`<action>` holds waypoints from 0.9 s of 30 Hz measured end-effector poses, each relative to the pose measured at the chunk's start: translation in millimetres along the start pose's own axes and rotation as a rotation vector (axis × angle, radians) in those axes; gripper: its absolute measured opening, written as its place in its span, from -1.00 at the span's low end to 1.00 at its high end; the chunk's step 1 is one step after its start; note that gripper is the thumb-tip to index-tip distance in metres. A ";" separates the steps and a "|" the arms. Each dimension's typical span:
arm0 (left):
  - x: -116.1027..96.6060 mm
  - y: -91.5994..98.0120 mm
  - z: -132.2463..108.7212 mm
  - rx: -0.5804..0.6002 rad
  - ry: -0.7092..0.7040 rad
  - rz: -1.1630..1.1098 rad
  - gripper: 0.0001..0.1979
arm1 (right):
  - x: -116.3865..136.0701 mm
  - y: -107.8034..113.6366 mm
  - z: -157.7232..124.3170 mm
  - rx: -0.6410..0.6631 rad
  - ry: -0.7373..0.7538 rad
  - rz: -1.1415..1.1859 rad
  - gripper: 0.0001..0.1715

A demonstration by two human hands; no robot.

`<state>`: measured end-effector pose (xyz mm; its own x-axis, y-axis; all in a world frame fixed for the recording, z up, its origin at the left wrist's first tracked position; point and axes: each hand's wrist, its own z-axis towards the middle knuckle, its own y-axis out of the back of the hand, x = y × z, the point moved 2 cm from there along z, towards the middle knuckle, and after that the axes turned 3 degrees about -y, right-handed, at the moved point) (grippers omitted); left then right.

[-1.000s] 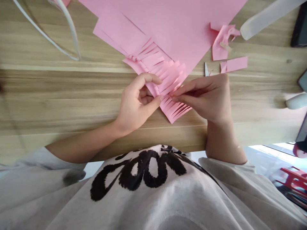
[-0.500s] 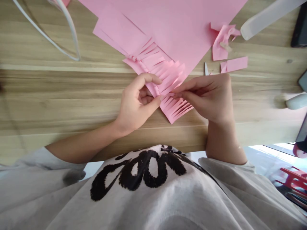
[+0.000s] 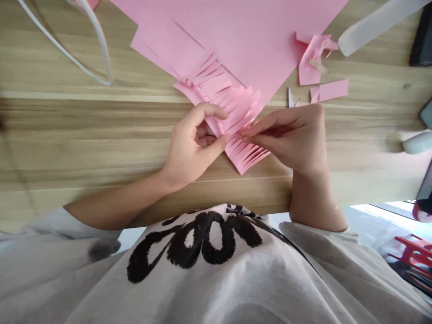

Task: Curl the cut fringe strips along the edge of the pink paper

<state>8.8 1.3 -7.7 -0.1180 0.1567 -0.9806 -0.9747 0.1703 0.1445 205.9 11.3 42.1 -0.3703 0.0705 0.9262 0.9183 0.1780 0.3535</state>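
A pink paper strip [image 3: 241, 163] cut into a fringe lies slanting over the near corner of a large pink paper sheet [image 3: 256, 40]. Along its left edge some fringe ends look curled or rolled. My left hand [image 3: 194, 146] holds that uncut edge, thumb on top and the other fingers curled at and partly under the paper. From the right, my right hand [image 3: 290, 137] pinches one thin strip of the fringe between thumb and index finger. The fingertips of both hands are close together but apart.
Pink paper scraps [image 3: 312, 63] and a small pink piece [image 3: 332, 91] lie at the right, near a partly covered metal tip [image 3: 290, 96]. A whitish translucent bar [image 3: 374, 27] and a dark object [image 3: 421, 40] are at the far right. A white cable [image 3: 101, 45] loops at the left on the wooden table [image 3: 84, 135].
My right hand's fingertips have shifted very slightly at the fringe strip, the thumb a little lower. My left hand and the papers stay where they were.
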 end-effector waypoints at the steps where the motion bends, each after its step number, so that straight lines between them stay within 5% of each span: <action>1: -0.1 0.0 -0.1 -0.002 -0.001 -0.002 -0.67 | 0.3 0.0 0.1 0.004 0.001 0.009 -0.75; 27: 1.1 -0.2 0.4 0.003 -0.035 -0.062 -0.68 | -1.1 -1.2 0.2 -0.006 -0.002 -0.005 -0.83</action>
<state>8.9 1.8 -8.8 -0.0503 0.1796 -0.9824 -0.9795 0.1833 0.0836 205.2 11.3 40.6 -0.3751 0.0715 0.9242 0.9172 0.1727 0.3589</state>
